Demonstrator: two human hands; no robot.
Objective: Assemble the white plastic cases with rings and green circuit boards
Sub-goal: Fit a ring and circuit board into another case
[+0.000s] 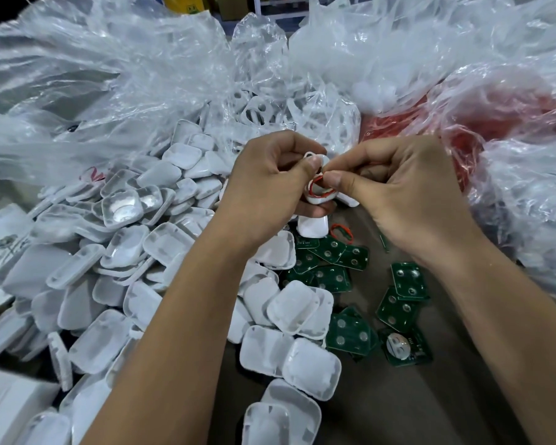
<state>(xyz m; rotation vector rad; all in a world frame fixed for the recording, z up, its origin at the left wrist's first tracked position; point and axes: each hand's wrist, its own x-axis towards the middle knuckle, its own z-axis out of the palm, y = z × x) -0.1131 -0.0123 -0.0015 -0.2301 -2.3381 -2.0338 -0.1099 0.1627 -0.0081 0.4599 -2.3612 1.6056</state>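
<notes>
My left hand (267, 175) grips a white plastic case (318, 195) at mid-frame, thumb curled over its top. My right hand (395, 191) pinches a thin red ring (318, 183) against that case with thumb and forefinger. Another red ring (341, 231) lies loose on the table just below the hands. Several green circuit boards (408, 279) are scattered on the brown tabletop under my right forearm. A big heap of white case halves (161, 239) spreads from the centre to the lower left.
Crumpled clear plastic bags (142, 75) cover the back of the table; one at the right holds red parts (482, 123). A bag of white frames (257, 114) sits behind the hands. White boxes (0, 239) stand at the left edge.
</notes>
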